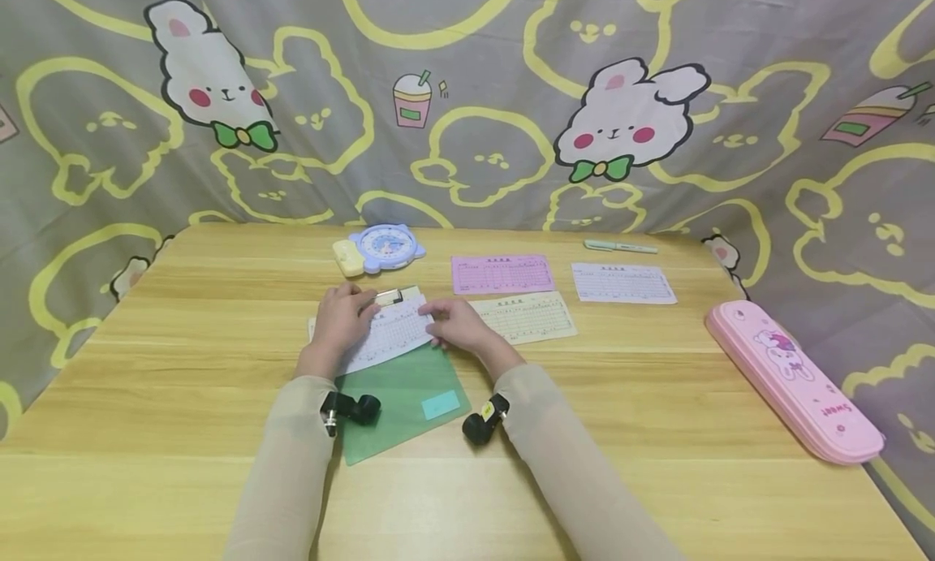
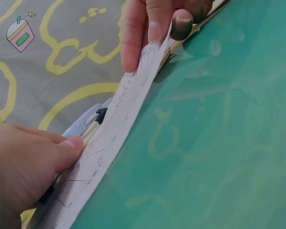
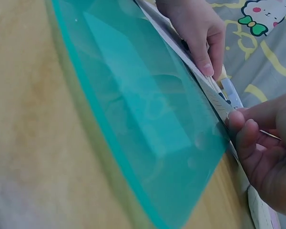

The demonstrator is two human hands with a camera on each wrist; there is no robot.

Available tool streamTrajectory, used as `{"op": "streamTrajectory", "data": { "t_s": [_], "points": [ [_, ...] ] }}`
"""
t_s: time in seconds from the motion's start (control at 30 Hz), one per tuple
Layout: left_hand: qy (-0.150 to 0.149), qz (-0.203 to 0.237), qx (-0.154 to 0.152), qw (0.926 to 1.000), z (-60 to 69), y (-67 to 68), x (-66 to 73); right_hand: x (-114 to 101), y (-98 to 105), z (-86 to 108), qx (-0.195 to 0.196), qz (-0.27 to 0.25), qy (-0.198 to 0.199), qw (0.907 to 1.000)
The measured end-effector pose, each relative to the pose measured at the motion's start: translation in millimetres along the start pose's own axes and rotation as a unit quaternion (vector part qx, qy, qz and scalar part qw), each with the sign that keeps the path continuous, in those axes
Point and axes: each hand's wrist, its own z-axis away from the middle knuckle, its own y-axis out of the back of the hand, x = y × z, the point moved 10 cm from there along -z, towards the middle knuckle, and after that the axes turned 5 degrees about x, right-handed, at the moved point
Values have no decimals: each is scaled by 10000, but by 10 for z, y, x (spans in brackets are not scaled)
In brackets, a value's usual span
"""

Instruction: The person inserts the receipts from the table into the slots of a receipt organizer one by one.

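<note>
1. White paper first: a printed slip (image 1: 387, 334) lies askew over the green folder (image 1: 402, 403), left of the table's (image 1: 621, 439) middle, towards the far edge. It looks bowed in the left wrist view, so pushing both ends together could crease it.
2. Right grip (image 1: 460, 324) pinches the slip's right-hand edge between thumb and fingers. A sideways tug there might tear such thin paper or pull it more crooked.
3. Left grip (image 1: 339, 317) pinches the slip's top edge, thumb on the printed face. Were that thumb to slide off, the slip would probably swing round on the other grip.
4. Silver metal clip (image 1: 390, 298) with black ends sits right by those fingertips. If its bar snapped down, it could nip a finger or catch the slip slanted; from here I can't tell whether it holds the paper.
5. Yellow slip (image 1: 536, 316) lies just beside the right grip, partly hidden; a brushing sleeve (image 1: 555, 431) could drag it towards the near edge.
6. Farther out, by the far edge, the pink slip (image 1: 504, 274) and pen (image 1: 621, 246) lie loose; a draught might shift the paper. Along the right edge, the pencil case (image 1: 796, 382) seems well clear of trouble.
</note>
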Motion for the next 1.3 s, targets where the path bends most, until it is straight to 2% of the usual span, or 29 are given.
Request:
{"op": "streamTrajectory", "data": {
  "t_s": [0.27, 0.57, 0.87, 1.3],
  "points": [
    [-118, -162, -3, 9998, -8, 7, 20, -41, -4, -36, -40, 254, -128, 9996],
    [-175, -277, -84, 9994, -27, -13, 43, -12, 9, -99, 58, 127, -494, 9987],
    [-242, -366, -51, 9990, -43, -31, 49, -52, 18, -169, 104, 434, -425, 9981],
    [-200, -365, 4, 9991, -23, -20, 22, -48, -1, -243, 177, 538, -374, 9977]
  ]
}}
